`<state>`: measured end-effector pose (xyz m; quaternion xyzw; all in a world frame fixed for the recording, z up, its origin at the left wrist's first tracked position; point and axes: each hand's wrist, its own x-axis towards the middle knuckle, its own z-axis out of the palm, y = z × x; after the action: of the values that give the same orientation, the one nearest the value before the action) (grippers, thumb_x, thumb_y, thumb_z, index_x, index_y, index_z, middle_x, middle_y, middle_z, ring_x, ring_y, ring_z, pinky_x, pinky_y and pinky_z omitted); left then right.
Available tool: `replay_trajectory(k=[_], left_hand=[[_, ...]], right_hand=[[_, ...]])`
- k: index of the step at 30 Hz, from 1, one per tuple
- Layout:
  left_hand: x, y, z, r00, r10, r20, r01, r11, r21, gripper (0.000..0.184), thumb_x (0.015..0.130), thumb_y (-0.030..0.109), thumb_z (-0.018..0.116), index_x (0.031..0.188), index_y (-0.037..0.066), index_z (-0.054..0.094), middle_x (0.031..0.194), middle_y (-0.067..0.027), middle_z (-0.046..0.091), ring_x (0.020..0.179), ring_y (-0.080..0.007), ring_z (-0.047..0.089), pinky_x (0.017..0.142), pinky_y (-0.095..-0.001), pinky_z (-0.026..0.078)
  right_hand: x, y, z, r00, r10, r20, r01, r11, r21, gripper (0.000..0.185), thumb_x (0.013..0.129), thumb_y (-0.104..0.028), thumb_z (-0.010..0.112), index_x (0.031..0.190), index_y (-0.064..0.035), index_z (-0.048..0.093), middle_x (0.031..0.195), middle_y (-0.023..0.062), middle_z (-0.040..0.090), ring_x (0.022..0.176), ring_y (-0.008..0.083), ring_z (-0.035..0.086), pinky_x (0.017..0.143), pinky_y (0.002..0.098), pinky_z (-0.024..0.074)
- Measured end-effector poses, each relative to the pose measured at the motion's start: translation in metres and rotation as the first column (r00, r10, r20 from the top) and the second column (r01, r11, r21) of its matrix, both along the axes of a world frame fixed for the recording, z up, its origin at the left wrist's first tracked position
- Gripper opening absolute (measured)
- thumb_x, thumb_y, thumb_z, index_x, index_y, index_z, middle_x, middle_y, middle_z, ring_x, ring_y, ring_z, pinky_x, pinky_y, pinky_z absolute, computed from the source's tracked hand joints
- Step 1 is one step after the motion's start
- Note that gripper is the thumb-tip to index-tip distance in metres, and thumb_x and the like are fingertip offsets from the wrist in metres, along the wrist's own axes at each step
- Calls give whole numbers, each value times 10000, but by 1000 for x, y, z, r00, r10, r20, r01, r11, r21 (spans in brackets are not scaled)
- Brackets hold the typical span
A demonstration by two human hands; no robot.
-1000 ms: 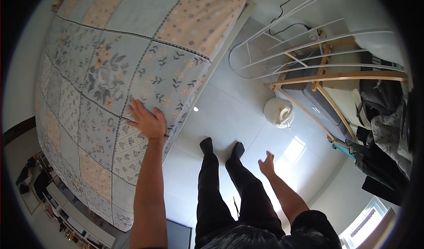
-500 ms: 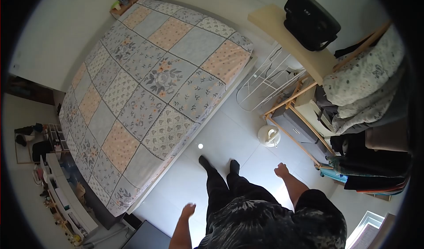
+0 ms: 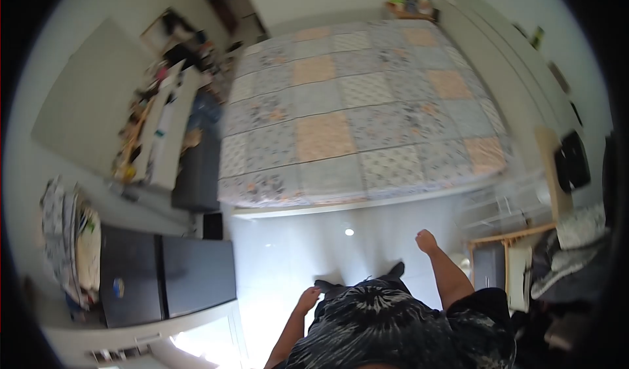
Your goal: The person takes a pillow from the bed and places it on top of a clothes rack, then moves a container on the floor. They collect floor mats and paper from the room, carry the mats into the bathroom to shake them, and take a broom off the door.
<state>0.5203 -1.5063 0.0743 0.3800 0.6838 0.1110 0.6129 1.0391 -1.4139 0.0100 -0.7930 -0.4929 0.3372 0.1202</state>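
My left hand (image 3: 309,298) hangs beside my left hip with its fingers loosely curled, and I see nothing in it. Held out over the floor, my right hand (image 3: 426,240) is closed into a loose fist, also with nothing visible inside. Neither hand touches any object. Ahead of both stands a bed (image 3: 354,120) under a patchwork cover of grey, peach and floral squares. The right hand is nearer to its front edge.
A dark two-door refrigerator (image 3: 196,274) stands at left. Beyond it is a white dressing table (image 3: 164,130) crowded with small items. At right are a wooden clothes rack (image 3: 511,235), a wire stand (image 3: 504,199) and a black bag (image 3: 573,161). Pale tiled floor (image 3: 380,221) lies before the bed.
My view has swung left, so the bed now lies straight ahead and the refrigerator has come into sight. The clothes rack has shifted to the far right. Both hands still hold nothing visible.
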Motion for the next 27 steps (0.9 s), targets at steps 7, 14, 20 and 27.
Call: replay_trajectory(k=[7, 14, 20, 27], left_hand=[[-142, -19, -18, 920, -197, -340, 246, 963, 107, 498, 846, 403, 519, 1167, 31, 600, 1126, -195, 639, 1065, -327, 605, 924, -392, 470], [-332, -105, -21, 868, 448, -214, -489, 848, -205, 254, 910, 236, 546, 1057, 29, 559, 921, -91, 631, 692, -249, 692, 550, -390, 551], [-398, -94, 5, 660, 688, -301, -751, 606, -263, 274, 935, 232, 471, 913, -17, 584, 830, -127, 701, 412, -155, 551, 333, -288, 405], [-413, 27, 48, 505, 862, -45, -830, 471, -297, 305, 973, 274, 450, 1103, 11, 530, 913, -140, 714, 362, -105, 317, 318, -270, 263]], right_hand=[[-189, 94, 22, 916, 388, -100, -398, 853, -337, 280, 793, -225, 562, 958, -12, 639, 975, 215, 662, 954, 350, 633, 841, 419, 499], [-351, 174, 65, 724, 681, -108, -687, 727, -25, 299, 786, -245, 561, 882, 16, 670, 774, 172, 677, 695, 317, 655, 690, 418, 518], [-409, 290, 45, 782, 595, -186, -610, 669, -425, 197, 791, -154, 579, 868, 3, 670, 730, 135, 670, 547, 266, 617, 601, 350, 532], [-556, 459, -61, -157, 964, 215, -936, -76, -343, 293, 868, -233, 561, 917, 41, 653, 897, 204, 675, 777, 362, 668, 673, 470, 544]])
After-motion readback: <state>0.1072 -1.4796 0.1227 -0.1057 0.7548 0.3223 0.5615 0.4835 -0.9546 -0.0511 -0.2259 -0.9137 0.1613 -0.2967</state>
